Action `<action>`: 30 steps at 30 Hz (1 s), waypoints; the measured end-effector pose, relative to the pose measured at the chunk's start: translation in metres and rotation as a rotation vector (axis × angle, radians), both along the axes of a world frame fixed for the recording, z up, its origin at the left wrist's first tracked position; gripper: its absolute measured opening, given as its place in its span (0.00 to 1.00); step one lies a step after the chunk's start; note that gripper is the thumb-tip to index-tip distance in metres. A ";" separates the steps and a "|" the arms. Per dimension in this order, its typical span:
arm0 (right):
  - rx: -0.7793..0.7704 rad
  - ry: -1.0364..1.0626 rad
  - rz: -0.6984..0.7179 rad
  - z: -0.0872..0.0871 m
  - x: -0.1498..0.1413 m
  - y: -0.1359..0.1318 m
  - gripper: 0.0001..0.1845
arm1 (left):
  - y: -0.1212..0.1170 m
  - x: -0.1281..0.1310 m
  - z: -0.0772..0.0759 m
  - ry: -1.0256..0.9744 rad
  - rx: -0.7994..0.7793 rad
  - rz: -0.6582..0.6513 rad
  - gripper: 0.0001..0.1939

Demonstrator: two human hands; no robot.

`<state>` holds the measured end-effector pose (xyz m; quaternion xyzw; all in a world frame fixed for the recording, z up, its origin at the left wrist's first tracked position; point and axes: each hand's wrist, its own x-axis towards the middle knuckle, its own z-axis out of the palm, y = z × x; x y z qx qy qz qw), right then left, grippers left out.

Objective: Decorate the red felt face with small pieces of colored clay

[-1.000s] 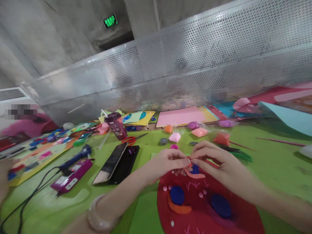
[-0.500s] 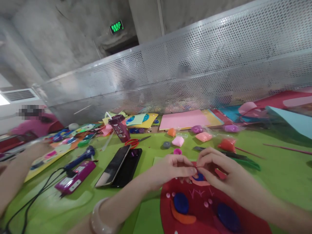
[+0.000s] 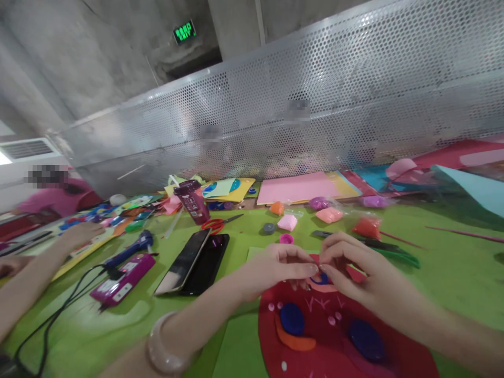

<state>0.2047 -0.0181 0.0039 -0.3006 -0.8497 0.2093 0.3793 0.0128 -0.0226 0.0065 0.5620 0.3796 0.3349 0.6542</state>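
Overlapping red sheet (image 3: 331, 346), both hands (image 3: 283, 270) (image 3: 360, 268), phones (image 3: 184, 261), scissors (image 3: 222, 222) nearby

Your left forearm (image 3: 208, 312) slants up and inward from the lower edge, ending in your left hand (image 3: 271, 270), its fingers curled above the outstretched thumb (image 3: 301, 271). Your right forearm (image 3: 444, 331) comes in from the lower right, and your right hand (image 3: 362, 270) arches, back upward, with its fingers bent over the thumb (image 3: 336, 279). You have both hands' fingertips drawn into pinches that meet or nearly meet; the exact contact is hidden.
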 end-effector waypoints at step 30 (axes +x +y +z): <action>0.408 -0.303 0.119 -0.007 -0.019 0.007 0.08 | 0.027 -0.007 -0.015 -0.214 -0.159 0.419 0.09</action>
